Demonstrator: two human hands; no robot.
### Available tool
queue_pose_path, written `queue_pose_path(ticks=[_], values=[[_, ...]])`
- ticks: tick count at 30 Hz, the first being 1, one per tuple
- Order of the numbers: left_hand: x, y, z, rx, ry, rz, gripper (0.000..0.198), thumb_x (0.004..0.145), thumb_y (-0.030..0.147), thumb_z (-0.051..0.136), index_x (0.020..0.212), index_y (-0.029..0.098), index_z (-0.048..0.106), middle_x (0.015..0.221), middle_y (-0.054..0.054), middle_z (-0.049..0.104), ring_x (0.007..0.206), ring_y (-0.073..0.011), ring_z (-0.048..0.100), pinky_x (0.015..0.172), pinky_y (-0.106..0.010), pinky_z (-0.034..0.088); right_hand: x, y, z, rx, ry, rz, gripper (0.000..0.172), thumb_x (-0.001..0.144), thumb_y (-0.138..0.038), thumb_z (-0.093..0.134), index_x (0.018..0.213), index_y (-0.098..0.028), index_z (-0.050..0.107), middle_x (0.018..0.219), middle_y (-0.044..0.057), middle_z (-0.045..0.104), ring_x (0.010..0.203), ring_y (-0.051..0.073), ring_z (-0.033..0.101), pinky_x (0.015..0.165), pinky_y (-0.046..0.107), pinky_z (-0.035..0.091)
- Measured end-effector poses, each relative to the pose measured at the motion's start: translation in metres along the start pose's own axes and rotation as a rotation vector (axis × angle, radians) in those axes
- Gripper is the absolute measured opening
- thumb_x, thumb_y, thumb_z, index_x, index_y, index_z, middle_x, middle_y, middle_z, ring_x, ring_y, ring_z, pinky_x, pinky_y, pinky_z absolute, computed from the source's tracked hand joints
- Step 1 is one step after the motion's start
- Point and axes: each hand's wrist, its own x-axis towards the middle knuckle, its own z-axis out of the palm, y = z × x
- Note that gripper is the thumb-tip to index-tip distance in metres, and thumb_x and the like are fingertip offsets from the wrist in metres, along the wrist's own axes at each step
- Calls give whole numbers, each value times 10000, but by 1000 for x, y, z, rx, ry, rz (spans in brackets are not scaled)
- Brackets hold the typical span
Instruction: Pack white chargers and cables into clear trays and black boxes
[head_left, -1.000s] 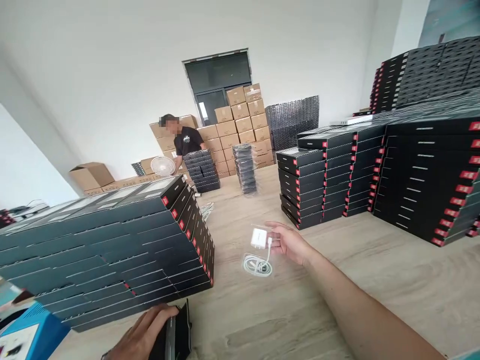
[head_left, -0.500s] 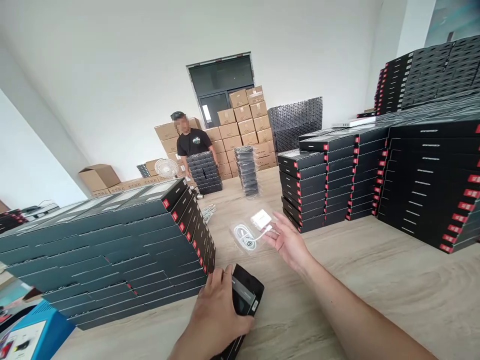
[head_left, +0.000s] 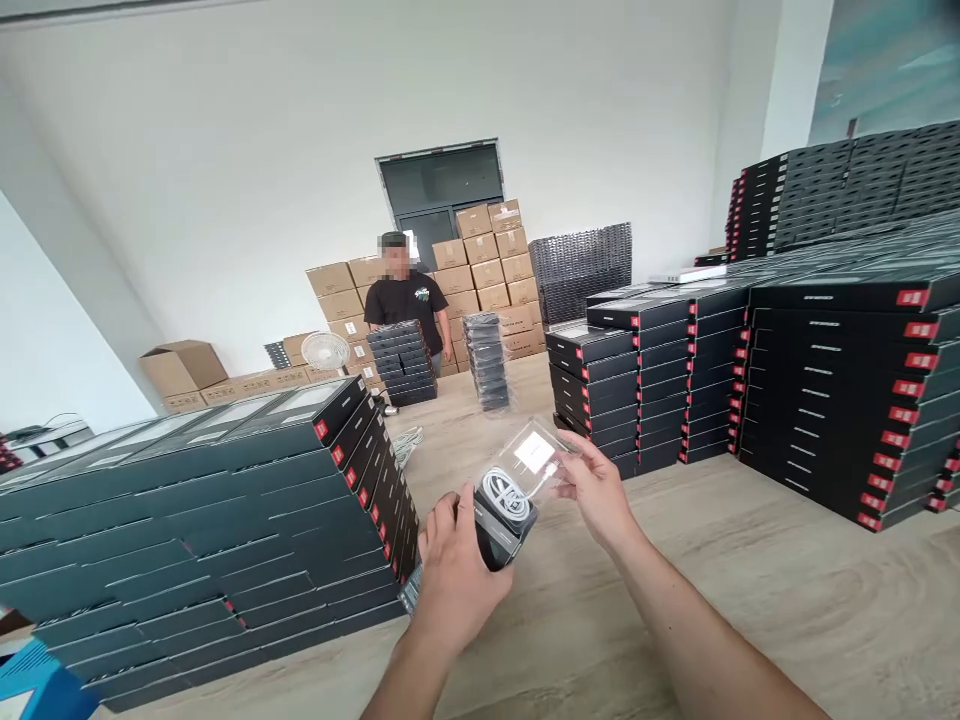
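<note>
Stacks of flat black boxes [head_left: 202,520] crowded the pale wooden desk [head_left: 750,580], with more piles [head_left: 825,380] at the right and a person in a black shirt [head_left: 409,300] standing far back by cardboard cartons [head_left: 487,260]. Above the desk's middle, the left hand [head_left: 457,575] was wrapped around a small black box [head_left: 502,530], its open end tilted up and away. The right hand [head_left: 600,490] pinched a clear pouch [head_left: 525,470] holding a white charger and coiled cable. The pouch's long axis ran down-left, its lower end touching the box's mouth. Both hands were close, the right one slightly farther forward.
</note>
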Motion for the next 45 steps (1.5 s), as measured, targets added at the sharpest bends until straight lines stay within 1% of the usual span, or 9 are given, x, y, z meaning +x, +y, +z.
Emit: queue_pose_path(ticks=[4,8,12,19,25,29,32,39,45], values=[[9,0,11,-79,29,110,952,646,261,683,1513,228,290,1379,-145,447,1301,-352,413,1077,-479,302,0,-12,-5,-94,-25,29,539,672,-392,763,1180,-233,679,866,25,724,773,219,680,478,277,574],[11,2,15,-250,82,80,918,656,245,697,1490,243,315,1360,-127,443,1304,-337,424,1095,-494,317,-1,-19,-6,18,-273,167,518,784,-455,661,1241,-211,670,946,79,757,909,230,698,628,291,597],[7,3,15,-439,130,84,916,686,225,688,1500,262,269,1374,-112,414,1345,-310,408,1125,-483,325,-1,-16,-8,134,-378,193,526,802,-426,721,1287,-242,632,814,37,745,760,155,686,621,226,553],[0,0,16,-530,38,205,950,691,160,674,1523,341,255,1391,-94,406,1327,-305,451,1105,-486,380,-14,-22,-18,-97,-723,290,424,665,-365,881,1028,-204,732,908,34,702,718,146,633,552,232,541],[-10,12,24,-693,167,144,1046,651,143,738,1536,330,212,1441,-117,340,1379,-338,394,1123,-524,366,-25,-44,-3,-243,-552,72,424,724,-398,836,1100,-241,717,873,35,730,727,183,645,593,278,538],[-10,6,36,-845,204,76,1149,664,233,804,1559,310,88,1485,-135,294,1418,-354,340,1150,-560,320,-21,-23,6,-181,-324,-75,313,788,-476,769,988,-237,744,809,20,716,647,146,603,592,269,513],[-5,-10,43,-967,197,108,936,838,321,678,1560,306,82,1427,-120,359,1371,-297,418,1159,-521,331,-17,-4,6,-200,-250,-109,304,805,-501,749,936,-226,758,837,28,724,698,158,612,642,280,517],[0,-33,33,-969,152,115,684,952,315,522,1541,347,175,1339,-89,439,1225,-223,552,1048,-417,496,-20,0,15,-170,-226,-118,397,846,-546,690,1149,-289,708,1122,66,736,1046,241,654,857,360,545],[0,-44,19,-880,160,234,808,949,256,529,1572,354,24,1517,-129,357,1400,-272,415,1142,-481,395,-32,3,21,-294,-288,-210,284,818,-454,748,1016,-257,697,930,49,726,753,192,658,652,318,568]])
